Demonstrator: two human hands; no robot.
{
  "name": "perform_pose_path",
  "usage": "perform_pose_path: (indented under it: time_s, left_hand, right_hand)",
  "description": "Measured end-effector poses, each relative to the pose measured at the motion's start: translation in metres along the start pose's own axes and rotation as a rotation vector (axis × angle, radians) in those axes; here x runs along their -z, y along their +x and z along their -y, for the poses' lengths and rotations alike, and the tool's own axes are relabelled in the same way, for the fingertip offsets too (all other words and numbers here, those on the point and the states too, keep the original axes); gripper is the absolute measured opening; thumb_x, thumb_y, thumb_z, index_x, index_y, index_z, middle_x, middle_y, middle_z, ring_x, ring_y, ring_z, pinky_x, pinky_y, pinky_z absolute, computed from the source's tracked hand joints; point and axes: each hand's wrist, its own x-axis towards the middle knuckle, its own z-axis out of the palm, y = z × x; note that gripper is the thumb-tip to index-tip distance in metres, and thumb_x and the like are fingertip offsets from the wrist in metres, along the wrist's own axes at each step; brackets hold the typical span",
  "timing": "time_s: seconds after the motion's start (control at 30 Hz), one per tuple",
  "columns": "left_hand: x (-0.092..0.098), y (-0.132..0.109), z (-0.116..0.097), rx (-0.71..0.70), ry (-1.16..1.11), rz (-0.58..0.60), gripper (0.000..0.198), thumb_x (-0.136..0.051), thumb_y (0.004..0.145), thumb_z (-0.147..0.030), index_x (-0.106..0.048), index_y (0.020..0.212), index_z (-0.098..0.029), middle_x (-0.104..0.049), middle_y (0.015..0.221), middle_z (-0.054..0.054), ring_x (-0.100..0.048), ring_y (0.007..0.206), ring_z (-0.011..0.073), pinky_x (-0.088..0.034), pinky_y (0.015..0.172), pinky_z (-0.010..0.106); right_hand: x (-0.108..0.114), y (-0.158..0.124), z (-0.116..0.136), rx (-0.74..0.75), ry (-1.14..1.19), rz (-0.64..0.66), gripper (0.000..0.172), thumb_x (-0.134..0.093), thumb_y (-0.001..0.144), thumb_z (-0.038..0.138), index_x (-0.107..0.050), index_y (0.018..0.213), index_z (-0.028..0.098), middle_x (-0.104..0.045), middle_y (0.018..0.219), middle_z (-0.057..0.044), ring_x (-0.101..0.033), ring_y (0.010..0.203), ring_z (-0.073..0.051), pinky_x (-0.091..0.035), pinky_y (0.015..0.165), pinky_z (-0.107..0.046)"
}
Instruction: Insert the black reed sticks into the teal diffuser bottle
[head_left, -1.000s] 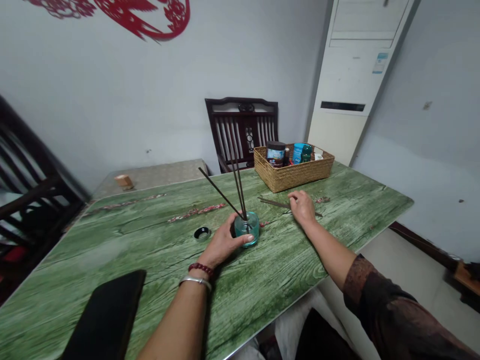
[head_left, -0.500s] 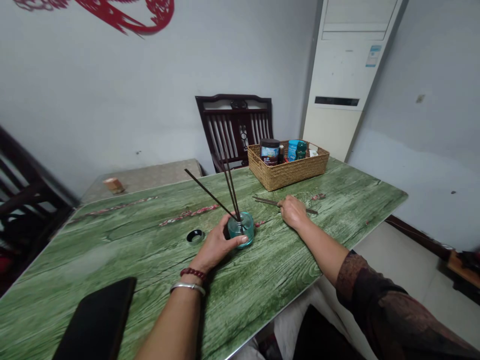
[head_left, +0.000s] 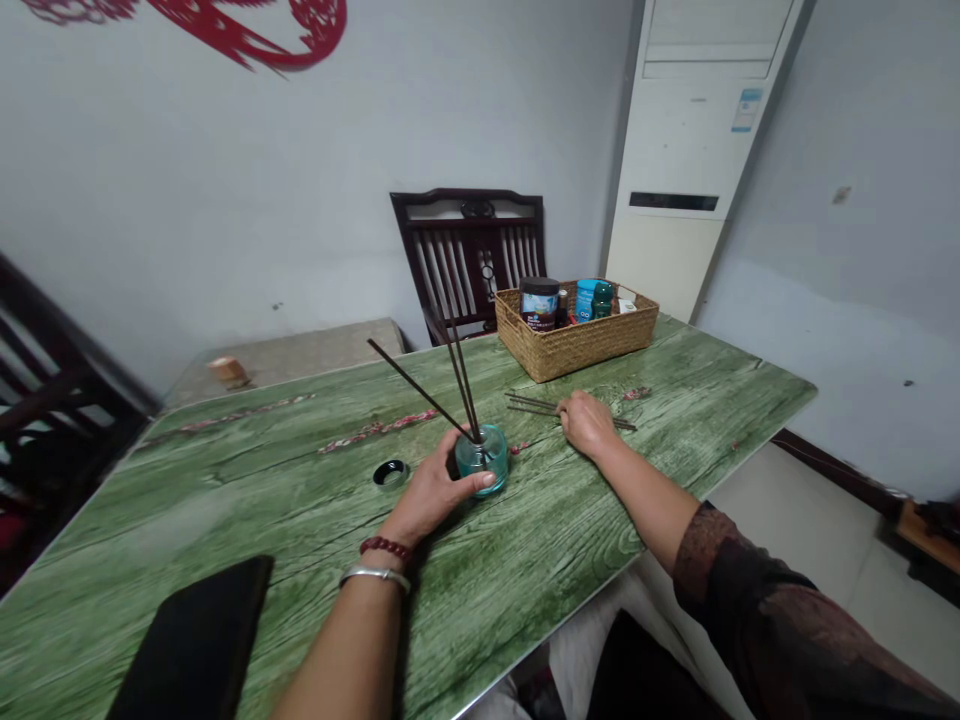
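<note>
Left hand (head_left: 429, 492) lies forward on the table (head_left: 570, 525), fingers wrapped round a teal glass bottle (head_left: 481, 460), which stands upright with three dark sticks (head_left: 420, 390) leaning out of it. Right hand (head_left: 589, 422) is curled palm-down, fingertips on two loose sticks (head_left: 532, 404) lying on the table; whether it pinches them, cannot tell. Since the last look, those sticks have fanned apart at their far ends. Black lid (head_left: 391, 474) sits just beside the left hand.
</note>
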Motion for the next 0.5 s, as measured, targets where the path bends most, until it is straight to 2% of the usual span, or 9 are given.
perform_pose_path:
  time_s: [0.1,0.27,0.5]
  left_hand:
    - [0.0005,-0.0003,-0.002,0.001,-0.002,0.003,0.08,-0.08,0.068,-0.051,-0.053,0.135,-0.016,-0.069,0.126,0.015,-0.066,0.117,0.0335,-0.047,0.106,0.048]
    - [0.0004,-0.0005,-0.0039,0.01,0.005,-0.008,0.08,-0.08,0.066,-0.049,-0.055,0.134,-0.016,-0.07,0.127,0.015,-0.065,0.117,0.0341,-0.046,0.107,0.049]
    - [-0.0004,0.0001,0.0003,-0.019,-0.012,-0.013,0.077,-0.081,0.066,-0.048,-0.057,0.133,-0.017,-0.07,0.125,0.014,-0.066,0.115,0.0329,-0.047,0.106,0.049]
  right_hand:
    - [0.0024,-0.0009,0.0001,-0.002,0.009,-0.035,0.032,-0.045,0.1,0.026,-0.075,0.11,0.022,-0.07,0.111,-0.012,-0.066,0.105,-0.023,-0.047,0.085,-0.028]
    - [0.0014,-0.0006,-0.0006,-0.011,-0.025,0.041,0.026,-0.055,0.095,0.028,-0.075,0.11,0.02,-0.07,0.114,-0.012,-0.067,0.105,-0.023,-0.047,0.084,-0.028]
    - [0.0032,-0.0031,0.0014,0.022,-0.024,0.065,0.027,-0.048,0.099,0.025,-0.073,0.105,0.018,-0.072,0.111,-0.014,-0.068,0.101,-0.023,-0.045,0.082,-0.029]
